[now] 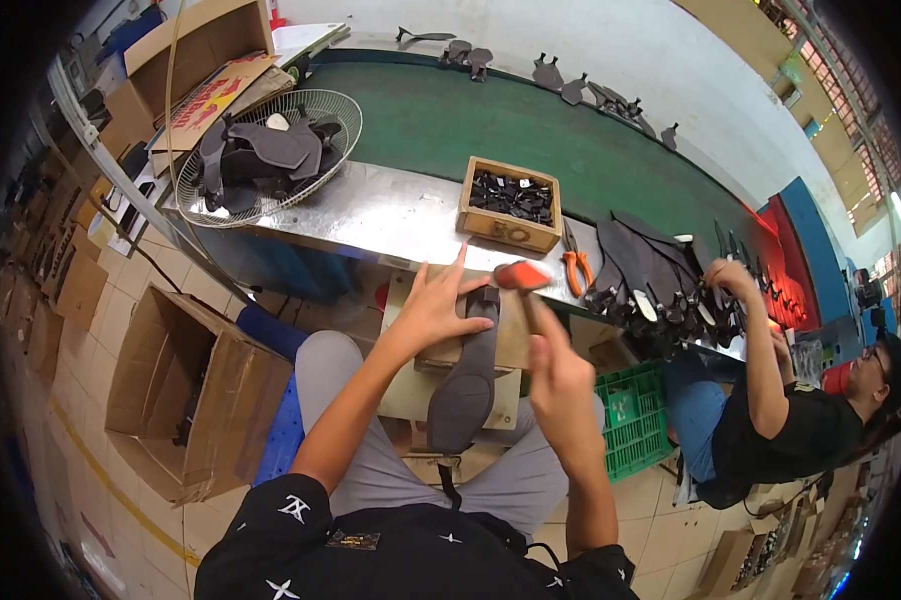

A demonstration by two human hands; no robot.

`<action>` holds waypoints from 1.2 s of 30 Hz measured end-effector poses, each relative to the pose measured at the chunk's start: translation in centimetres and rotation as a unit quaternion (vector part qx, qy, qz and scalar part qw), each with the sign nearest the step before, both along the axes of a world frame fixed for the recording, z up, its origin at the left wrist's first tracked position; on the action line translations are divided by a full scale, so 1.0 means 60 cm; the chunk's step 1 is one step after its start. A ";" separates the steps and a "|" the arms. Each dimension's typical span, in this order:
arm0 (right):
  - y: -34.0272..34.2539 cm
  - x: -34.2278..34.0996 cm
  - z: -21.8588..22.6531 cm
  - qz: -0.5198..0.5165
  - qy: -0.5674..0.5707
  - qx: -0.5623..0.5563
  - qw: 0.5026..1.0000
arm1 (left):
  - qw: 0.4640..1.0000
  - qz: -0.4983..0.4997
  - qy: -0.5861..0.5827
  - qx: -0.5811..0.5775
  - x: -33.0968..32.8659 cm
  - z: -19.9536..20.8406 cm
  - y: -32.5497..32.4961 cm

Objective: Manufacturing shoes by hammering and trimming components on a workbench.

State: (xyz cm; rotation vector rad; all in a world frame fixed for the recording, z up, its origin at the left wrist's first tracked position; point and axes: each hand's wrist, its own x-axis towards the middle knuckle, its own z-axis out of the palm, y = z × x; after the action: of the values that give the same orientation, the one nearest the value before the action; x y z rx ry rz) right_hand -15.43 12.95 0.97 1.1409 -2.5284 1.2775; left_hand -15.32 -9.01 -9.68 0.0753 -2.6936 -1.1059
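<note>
In my right hand [562, 385] is the handle of a hammer, and the fingers are closed round it. The orange-red hammer head [522, 276] is raised near the far end of a dark grey sandal sole [462, 395]. That sole lies lengthwise between my knees over a low work block [510, 345]. My left hand [435, 310] is open with fingers spread, beside the far end of the sole. Its thumb reaches over the sole; whether it presses on it I cannot tell. The hammer partly hides the sole's far end.
Ahead, a metal ledge borders a green conveyor belt [400, 110]. On the ledge are a wooden box [510, 236] of small black parts, orange-handled pliers [576, 272] and a wire basket [345, 125] of soles. A cardboard box [185, 440] stands left, a green crate [635, 415] right, near a seated co-worker [800, 430].
</note>
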 end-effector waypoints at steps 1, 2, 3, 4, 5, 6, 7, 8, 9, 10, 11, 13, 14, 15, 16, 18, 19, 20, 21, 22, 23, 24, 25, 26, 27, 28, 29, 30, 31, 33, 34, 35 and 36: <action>0.007 0.006 0.023 -0.010 0.055 -0.025 0.998 | 1.000 0.003 0.000 0.001 0.004 -0.003 0.001; 0.025 0.026 0.052 -0.042 0.015 -0.044 0.998 | 0.999 0.031 0.039 -0.021 0.003 -0.019 0.001; 0.028 0.052 0.086 -0.066 -0.100 -0.165 0.979 | 0.999 0.030 0.036 -0.018 0.003 -0.014 0.004; 0.022 0.049 0.062 -0.077 -0.004 -0.176 0.981 | 0.999 0.009 0.015 -0.051 0.002 -0.005 0.005; 0.017 0.039 0.022 -0.086 0.093 -0.186 0.974 | 0.996 -0.012 -0.005 -0.084 -0.001 0.000 0.006; 0.009 0.020 -0.016 -0.055 0.007 -0.089 0.995 | 0.997 -0.001 0.052 -0.061 0.000 -0.004 0.009; 0.003 0.002 -0.045 -0.026 -0.079 0.011 0.996 | 0.997 -0.004 0.051 -0.057 0.001 -0.013 0.017; 0.000 0.014 -0.055 -0.056 -0.076 -0.032 0.995 | 0.998 0.006 0.042 -0.044 0.010 -0.023 0.014; -0.003 -0.002 -0.040 -0.047 -0.066 -0.036 0.996 | 0.998 0.026 0.047 -0.035 -0.004 -0.021 0.007; 0.006 0.010 -0.016 -0.051 -0.077 -0.040 0.995 | 0.987 0.026 0.128 -0.088 0.013 -0.023 0.016; 0.013 0.019 0.004 -0.053 -0.089 -0.045 0.994 | 0.988 0.029 0.122 -0.089 0.031 -0.022 0.016; 0.023 0.008 0.018 -0.063 -0.093 -0.086 0.990 | 0.987 -0.039 0.134 0.079 0.045 0.001 0.018; 0.027 -0.007 0.016 -0.057 -0.071 -0.072 0.993 | 0.983 -0.049 0.143 0.106 0.069 0.015 0.032; 0.030 -0.019 0.005 -0.053 -0.055 -0.056 0.996 | 0.981 -0.073 0.114 0.137 0.096 0.048 0.045; 0.025 -0.027 -0.006 -0.037 -0.006 -0.044 0.998 | 0.977 -0.097 0.083 0.169 0.123 0.078 0.057; 0.008 -0.046 -0.043 0.028 0.088 -0.022 0.995 | 0.955 -0.135 0.075 0.253 0.171 0.115 0.076; 0.007 -0.045 -0.058 0.029 0.074 0.072 0.994 | 0.943 -0.143 0.058 0.295 0.190 0.138 0.083; 0.005 -0.045 -0.073 0.042 0.065 0.160 0.984 | 0.942 -0.138 0.054 0.300 0.201 0.155 0.085; 0.003 -0.044 -0.082 0.055 0.056 0.247 0.966 | 0.934 -0.150 0.009 0.324 0.212 0.172 0.085; 0.001 -0.044 -0.081 0.063 0.052 0.250 0.965 | 0.924 -0.159 -0.035 0.345 0.222 0.183 0.084; 0.004 -0.047 -0.075 0.089 0.091 0.254 0.959 | 0.923 -0.153 -0.038 0.350 0.229 0.193 0.086; 0.007 -0.047 -0.065 0.114 0.132 0.257 0.950 | 0.905 -0.164 -0.064 0.387 0.233 0.200 0.087; 0.009 -0.041 -0.048 0.119 0.129 0.261 0.949 | 0.884 -0.173 -0.090 0.424 0.237 0.202 0.089; 0.012 -0.033 -0.022 0.199 0.025 0.140 0.970 | 0.869 -0.184 -0.095 0.450 0.240 0.197 0.091; 0.020 -0.026 0.001 0.266 -0.081 0.019 0.960 | 0.865 -0.186 -0.096 0.457 0.239 0.197 0.093; 0.029 -0.020 0.015 0.347 -0.163 -0.035 0.923 | 0.853 -0.207 -0.108 0.467 0.240 0.203 0.093; 0.032 -0.012 0.025 0.347 -0.169 -0.031 0.922 | 0.840 -0.228 -0.119 0.477 0.242 0.204 0.095; 0.037 -0.003 0.035 0.390 -0.174 -0.058 0.902 | 0.819 -0.246 -0.092 0.511 0.241 0.196 0.105; 0.042 0.005 0.039 0.431 -0.180 -0.086 0.880 | 0.813 -0.249 -0.093 0.519 0.242 0.191 0.109; 0.042 0.002 0.041 0.456 -0.177 -0.107 0.866 | 0.796 -0.333 -0.120 0.491 0.238 0.189 0.111; 0.045 0.002 0.045 0.495 -0.184 -0.102 0.843 | 0.791 -0.346 -0.119 0.491 0.240 0.191 0.115; 0.046 0.001 0.050 0.533 -0.191 -0.097 0.818 | 0.785 -0.345 -0.118 0.500 0.240 0.192 0.120; 0.040 0.000 0.057 0.566 -0.160 -0.105 0.802 | 0.766 -0.373 -0.137 0.506 0.240 0.195 0.125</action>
State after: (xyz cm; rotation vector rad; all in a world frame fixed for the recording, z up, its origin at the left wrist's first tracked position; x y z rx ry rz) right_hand -15.45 15.33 4.38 2.7246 -1.6230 1.9808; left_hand -0.92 -1.49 2.01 -0.7682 -1.9349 -2.8499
